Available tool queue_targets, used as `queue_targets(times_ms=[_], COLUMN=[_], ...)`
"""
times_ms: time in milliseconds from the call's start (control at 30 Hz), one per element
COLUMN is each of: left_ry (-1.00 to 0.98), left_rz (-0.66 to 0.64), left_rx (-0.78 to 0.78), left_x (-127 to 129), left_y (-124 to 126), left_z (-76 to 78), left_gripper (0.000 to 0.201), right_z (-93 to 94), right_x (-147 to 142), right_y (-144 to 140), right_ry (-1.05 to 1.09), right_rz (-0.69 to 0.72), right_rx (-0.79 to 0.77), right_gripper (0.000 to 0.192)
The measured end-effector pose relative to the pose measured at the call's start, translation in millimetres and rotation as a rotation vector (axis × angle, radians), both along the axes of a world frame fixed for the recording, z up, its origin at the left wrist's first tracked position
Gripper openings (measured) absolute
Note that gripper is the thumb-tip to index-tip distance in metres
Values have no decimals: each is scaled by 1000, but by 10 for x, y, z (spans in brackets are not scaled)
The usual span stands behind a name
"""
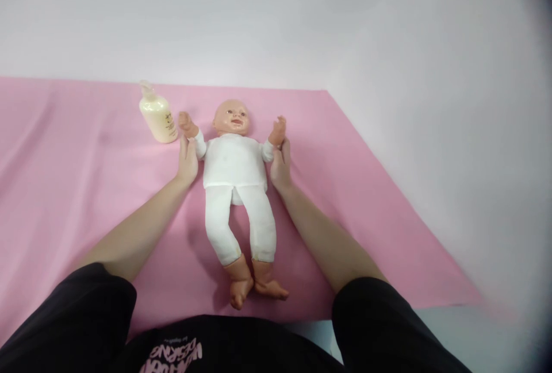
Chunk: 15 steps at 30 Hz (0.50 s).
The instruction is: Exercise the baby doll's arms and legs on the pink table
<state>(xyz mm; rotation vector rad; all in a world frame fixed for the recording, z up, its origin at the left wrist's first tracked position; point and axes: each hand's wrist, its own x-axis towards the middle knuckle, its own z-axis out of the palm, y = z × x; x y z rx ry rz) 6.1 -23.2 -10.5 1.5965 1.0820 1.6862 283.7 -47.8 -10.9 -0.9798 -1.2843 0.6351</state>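
Note:
A baby doll [235, 160] in a white top and trousers lies face up on a pink cloth, its bare feet towards me. Both of its forearms are raised at its sides. My left hand [188, 161] is at the doll's arm on the left side of the view, fingers pointing away from me and closed against the white sleeve. On the other side, my right hand [281, 167] holds the other arm near the cuff, with its fingers partly behind the doll's wrist. The doll partly hides the fingertips of both hands.
A pump bottle [159, 117] of pale yellow liquid stands left of the doll's head, close to my left hand. The pink cloth [353, 206] covers the table, with folds on the left. A white wall [259, 22] rises behind the far edge.

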Motion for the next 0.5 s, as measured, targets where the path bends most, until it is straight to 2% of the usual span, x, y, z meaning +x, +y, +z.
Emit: queue_targets(times_ms=[300,500], left_ry=[393,202], left_rz=[20,-21], left_rx=[76,19], left_x=[67,71], left_y=[-76,-96], left_z=[90,101], left_gripper=[57,60], right_z=[-112,-138], right_x=[-5,1], right_y=[58,80], right_ry=[-216,-138], right_rz=[34,51], right_rx=[-16,-29], right_gripper=[41,42])
